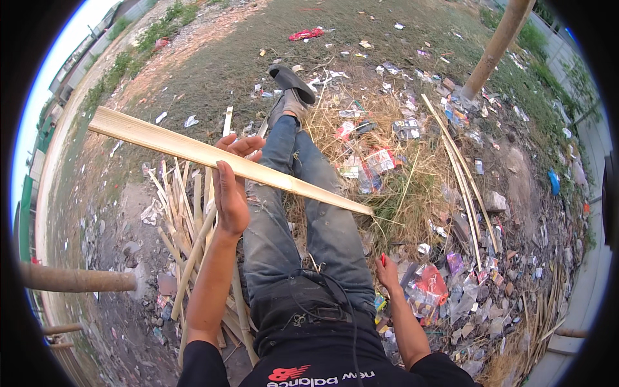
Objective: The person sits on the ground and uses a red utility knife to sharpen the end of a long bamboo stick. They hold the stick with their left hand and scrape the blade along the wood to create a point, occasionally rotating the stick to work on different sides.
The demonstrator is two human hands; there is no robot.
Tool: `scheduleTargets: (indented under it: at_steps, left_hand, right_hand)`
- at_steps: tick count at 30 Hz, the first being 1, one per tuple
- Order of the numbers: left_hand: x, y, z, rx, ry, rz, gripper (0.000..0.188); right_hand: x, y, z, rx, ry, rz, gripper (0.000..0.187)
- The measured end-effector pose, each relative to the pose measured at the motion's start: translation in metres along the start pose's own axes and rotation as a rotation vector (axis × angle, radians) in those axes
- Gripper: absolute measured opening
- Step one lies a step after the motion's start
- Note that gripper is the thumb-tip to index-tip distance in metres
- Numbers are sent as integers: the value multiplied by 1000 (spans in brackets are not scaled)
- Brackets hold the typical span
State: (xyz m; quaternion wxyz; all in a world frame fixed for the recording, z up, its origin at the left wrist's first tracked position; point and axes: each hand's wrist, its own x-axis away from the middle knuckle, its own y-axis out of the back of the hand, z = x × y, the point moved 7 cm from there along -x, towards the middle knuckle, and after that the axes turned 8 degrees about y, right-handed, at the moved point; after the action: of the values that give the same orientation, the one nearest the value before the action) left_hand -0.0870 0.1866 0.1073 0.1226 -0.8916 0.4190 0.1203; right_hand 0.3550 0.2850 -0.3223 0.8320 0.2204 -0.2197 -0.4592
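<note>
Bamboo strip [187, 147] against spread-fingered left hand [232, 193], right hand [389, 275] gripping red object [383, 259], white-lettered shirt [322, 362]

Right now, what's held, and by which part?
The open left hand supports a wooden strip near its middle; the right hand grips something red, mostly hidden.

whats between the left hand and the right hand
In the head view, the jeans-clad legs, plus a narrow bit of ground near the right hand.

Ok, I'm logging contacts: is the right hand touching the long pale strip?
Apart: the head view shows the right hand below the strip's lower end, with grassy ground showing between them.
</note>
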Motion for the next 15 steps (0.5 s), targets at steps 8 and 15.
scheduleTargets:
  at_steps: [8, 15]
  left_hand:
    - [-4, -4, -19, -6, -44, 33, 49]
    - [-22, -25, -31, 12, -201, 25, 37]
  right_hand:
    - [2, 5, 39, 145, 37, 43, 36]
    - [26, -5, 22, 187, -60, 222, 48]
